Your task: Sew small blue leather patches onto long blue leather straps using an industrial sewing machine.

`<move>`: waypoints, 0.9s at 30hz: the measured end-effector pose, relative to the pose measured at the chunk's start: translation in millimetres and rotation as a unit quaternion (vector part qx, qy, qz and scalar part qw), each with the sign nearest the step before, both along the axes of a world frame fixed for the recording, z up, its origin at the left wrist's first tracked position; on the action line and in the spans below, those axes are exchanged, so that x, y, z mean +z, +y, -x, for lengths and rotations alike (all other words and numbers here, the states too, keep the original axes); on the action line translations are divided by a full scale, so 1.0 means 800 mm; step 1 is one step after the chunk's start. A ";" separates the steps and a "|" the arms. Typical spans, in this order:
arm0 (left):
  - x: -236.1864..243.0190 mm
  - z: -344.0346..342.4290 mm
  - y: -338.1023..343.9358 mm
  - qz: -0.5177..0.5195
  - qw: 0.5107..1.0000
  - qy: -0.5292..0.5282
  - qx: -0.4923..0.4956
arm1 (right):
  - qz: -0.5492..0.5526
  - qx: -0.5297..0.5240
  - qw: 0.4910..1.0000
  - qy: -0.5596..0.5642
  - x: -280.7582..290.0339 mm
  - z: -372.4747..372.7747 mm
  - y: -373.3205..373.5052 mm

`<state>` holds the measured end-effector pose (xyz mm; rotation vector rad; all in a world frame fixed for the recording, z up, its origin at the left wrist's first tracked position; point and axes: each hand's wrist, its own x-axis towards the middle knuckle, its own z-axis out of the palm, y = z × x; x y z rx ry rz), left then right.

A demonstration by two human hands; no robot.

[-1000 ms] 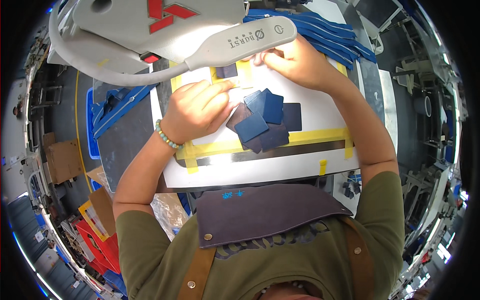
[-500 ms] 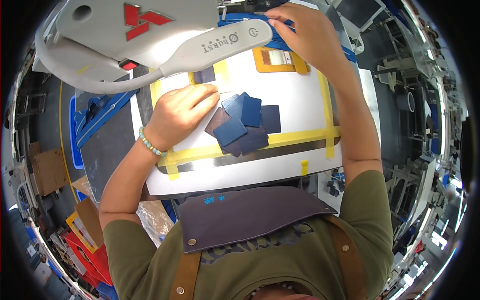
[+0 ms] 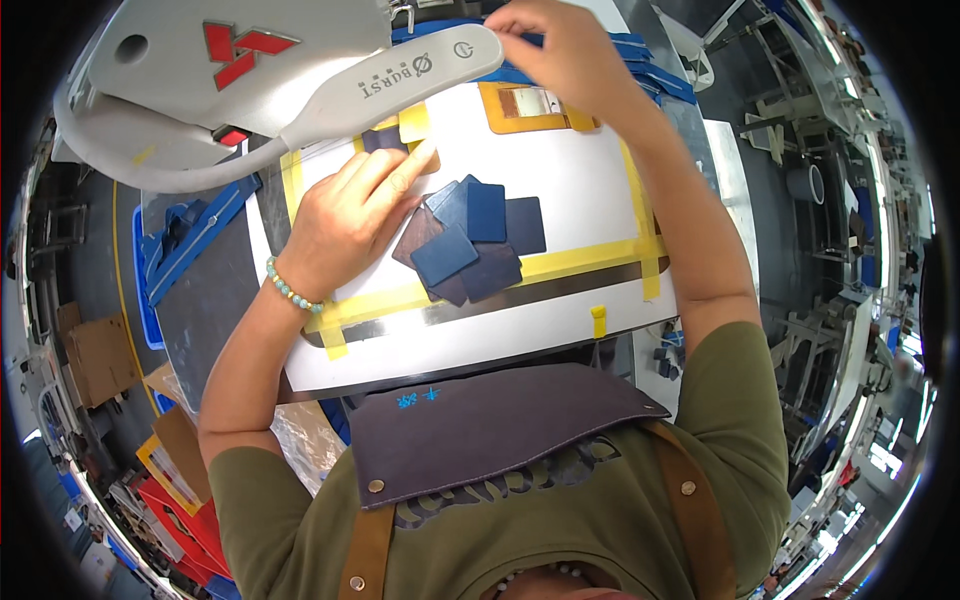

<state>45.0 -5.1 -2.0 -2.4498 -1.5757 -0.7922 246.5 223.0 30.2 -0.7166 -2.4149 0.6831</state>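
Right hand (image 3: 565, 55) now up past the board's (image 3: 520, 335) far edge, fingers pinched (on what, cannot tell). Left hand (image 3: 345, 215) flat, fingers together, beside the blue squares (image 3: 470, 240) mid-board; pile unmoved.

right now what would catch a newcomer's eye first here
The big grey machine head fills the upper left, looming over a white board edged with yellow tape. At the board's middle lies a heap of dark blue squares, with the left hand flat beside it. The right hand reaches to the top edge, above an orange frame.
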 end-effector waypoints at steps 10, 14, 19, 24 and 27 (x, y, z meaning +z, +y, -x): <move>-0.001 0.005 -0.001 0.014 0.998 -0.055 -0.023 | 0.199 0.001 0.825 0.529 0.057 -0.078 0.082; -0.010 0.013 -0.002 0.005 0.998 -0.064 -0.009 | 0.077 -0.023 0.898 0.432 0.106 -0.122 0.081; -0.020 0.016 0.001 0.018 0.996 -0.092 0.003 | 0.059 0.256 0.964 0.045 0.126 -0.099 0.026; -0.018 0.019 -0.004 0.019 0.995 -0.093 0.024 | -0.013 0.311 0.945 -0.103 0.060 -0.022 -0.010; -0.015 0.018 -0.003 0.032 0.995 -0.097 0.023 | 0.061 0.264 0.963 0.001 0.025 -0.009 -0.027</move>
